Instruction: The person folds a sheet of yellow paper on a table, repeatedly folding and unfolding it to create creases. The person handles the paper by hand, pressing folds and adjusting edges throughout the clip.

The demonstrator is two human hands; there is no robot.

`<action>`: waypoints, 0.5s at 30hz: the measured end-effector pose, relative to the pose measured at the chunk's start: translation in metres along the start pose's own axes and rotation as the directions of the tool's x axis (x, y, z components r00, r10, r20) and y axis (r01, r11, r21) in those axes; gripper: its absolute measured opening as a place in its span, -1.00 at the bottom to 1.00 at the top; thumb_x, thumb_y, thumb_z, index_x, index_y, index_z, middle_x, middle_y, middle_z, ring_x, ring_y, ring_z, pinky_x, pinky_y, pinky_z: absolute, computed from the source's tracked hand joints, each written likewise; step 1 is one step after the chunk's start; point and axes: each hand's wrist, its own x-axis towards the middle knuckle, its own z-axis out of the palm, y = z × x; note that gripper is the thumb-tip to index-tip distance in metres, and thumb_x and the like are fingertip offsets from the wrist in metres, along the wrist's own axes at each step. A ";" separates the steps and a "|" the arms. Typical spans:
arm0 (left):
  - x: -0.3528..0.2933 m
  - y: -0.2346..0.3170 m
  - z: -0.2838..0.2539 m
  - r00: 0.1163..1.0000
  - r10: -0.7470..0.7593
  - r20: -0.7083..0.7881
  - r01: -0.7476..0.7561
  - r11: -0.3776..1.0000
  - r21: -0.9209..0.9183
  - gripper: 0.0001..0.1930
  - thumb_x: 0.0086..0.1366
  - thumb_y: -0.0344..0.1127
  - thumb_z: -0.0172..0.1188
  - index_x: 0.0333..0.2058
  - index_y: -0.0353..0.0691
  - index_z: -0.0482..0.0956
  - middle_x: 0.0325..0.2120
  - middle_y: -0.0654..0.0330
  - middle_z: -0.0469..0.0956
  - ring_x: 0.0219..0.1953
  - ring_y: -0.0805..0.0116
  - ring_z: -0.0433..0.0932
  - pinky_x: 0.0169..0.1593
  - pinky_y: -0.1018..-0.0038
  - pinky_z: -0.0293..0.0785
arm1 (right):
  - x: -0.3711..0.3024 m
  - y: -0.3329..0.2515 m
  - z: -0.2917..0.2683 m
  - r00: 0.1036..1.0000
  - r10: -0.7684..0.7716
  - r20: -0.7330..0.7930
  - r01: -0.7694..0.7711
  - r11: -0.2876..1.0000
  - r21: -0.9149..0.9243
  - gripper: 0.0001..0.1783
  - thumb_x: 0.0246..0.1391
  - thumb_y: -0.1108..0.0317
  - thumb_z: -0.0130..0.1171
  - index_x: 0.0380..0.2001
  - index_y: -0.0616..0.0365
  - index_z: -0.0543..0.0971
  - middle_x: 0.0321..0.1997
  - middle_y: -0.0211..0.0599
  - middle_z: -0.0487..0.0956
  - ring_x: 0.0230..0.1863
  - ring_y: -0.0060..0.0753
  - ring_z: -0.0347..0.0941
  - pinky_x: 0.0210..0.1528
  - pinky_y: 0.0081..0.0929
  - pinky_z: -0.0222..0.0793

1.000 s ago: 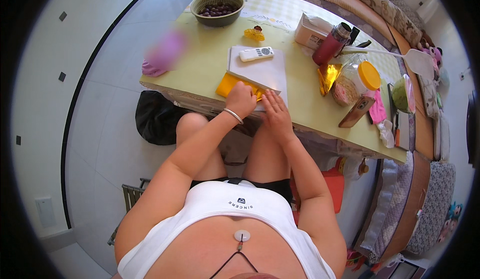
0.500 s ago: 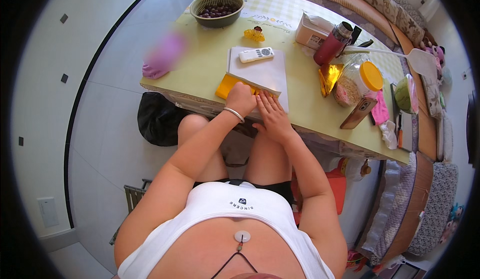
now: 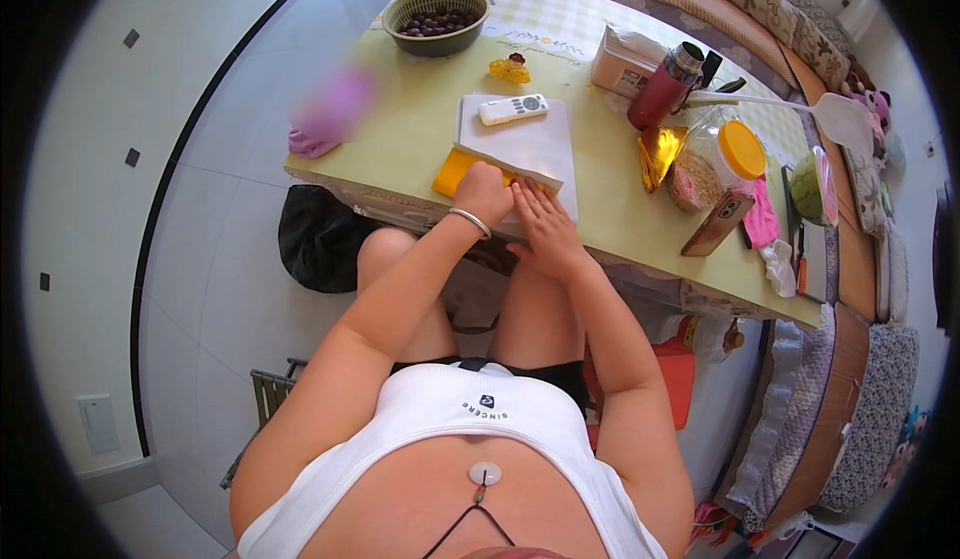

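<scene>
Greenish table point(image 3: 620, 214) before your knees point(image 3: 383, 253): your right hand point(image 3: 550, 234) lies open, fingers point(image 3: 535, 205) straight, nothing visibly held; your left hand point(image 3: 482, 196) is curled on the yellow sheet point(image 3: 454, 171), though whether it grips anything I cannot tell. Press those flat fingers evenly so the sheet shouldn't skew. White paper point(image 3: 500, 144) lies just beyond, remote point(image 3: 513, 110) on top.

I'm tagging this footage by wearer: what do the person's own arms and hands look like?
The left hand is ungloved, with a slim, rounded silvery bracelet at its wrist. The right hand is ungloved too, its wrist unadorned. The white top is sleeveless. Any ring is too small to tell.
</scene>
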 end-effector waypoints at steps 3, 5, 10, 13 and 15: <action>-0.002 -0.003 -0.003 1.000 0.029 0.002 -0.029 0.999 0.045 -0.72 0.05 -0.23 0.26 -0.54 -0.40 0.66 -0.46 -0.26 0.58 -0.36 -0.19 0.58 -0.17 0.05 0.54 | 0.000 0.001 0.002 1.000 0.005 0.026 -0.005 1.000 -0.020 0.12 -0.09 0.13 0.40 0.45 0.27 0.03 0.54 -0.02 0.05 0.56 -0.05 -0.08 0.56 -0.13 -0.22; -0.006 -0.006 -0.009 0.998 0.047 0.028 -0.049 0.996 0.070 -0.73 0.05 -0.22 0.26 -0.53 -0.39 0.66 -0.45 -0.24 0.59 -0.36 -0.18 0.58 -0.18 0.06 0.53 | 0.000 0.000 0.001 1.000 -0.001 0.019 0.002 1.000 -0.011 0.11 -0.11 0.17 0.41 0.45 0.16 0.07 0.54 -0.01 0.05 0.56 -0.03 -0.08 0.56 -0.10 -0.22; -0.022 -0.006 -0.053 0.987 0.104 0.121 -0.101 0.994 -0.035 -0.85 0.02 -0.32 0.27 -0.51 -0.30 0.62 -0.44 -0.04 0.57 -0.33 -0.06 0.57 -0.22 0.16 0.52 | 0.000 -0.005 -0.009 0.998 -0.014 0.069 0.015 1.000 -0.022 0.05 -0.18 0.27 0.46 0.43 -0.18 0.22 0.53 0.07 0.05 0.55 0.09 -0.09 0.53 0.00 -0.21; -0.022 -0.043 -0.066 0.903 0.429 -0.023 -0.429 0.903 -0.016 -0.93 -0.04 -0.42 0.24 -0.52 -0.24 0.56 -0.46 0.07 0.53 -0.26 0.03 0.54 -0.18 0.26 0.49 | 0.002 -0.008 -0.010 0.997 -0.026 0.079 0.025 1.000 0.007 0.01 -0.20 0.31 0.47 0.39 -0.36 0.29 0.52 0.14 0.04 0.55 0.15 -0.13 0.52 0.04 -0.21; -0.022 -0.056 -0.081 0.830 0.558 0.009 -0.557 0.829 0.046 -0.83 -0.11 -0.47 0.21 -0.44 -0.22 0.57 -0.36 0.11 0.56 -0.15 0.05 0.52 -0.05 0.25 0.44 | 0.001 -0.009 -0.011 0.996 -0.033 0.088 0.033 0.999 0.000 -0.01 -0.20 0.31 0.47 0.37 -0.42 0.32 0.52 0.18 0.03 0.56 0.18 -0.16 0.52 0.05 -0.22</action>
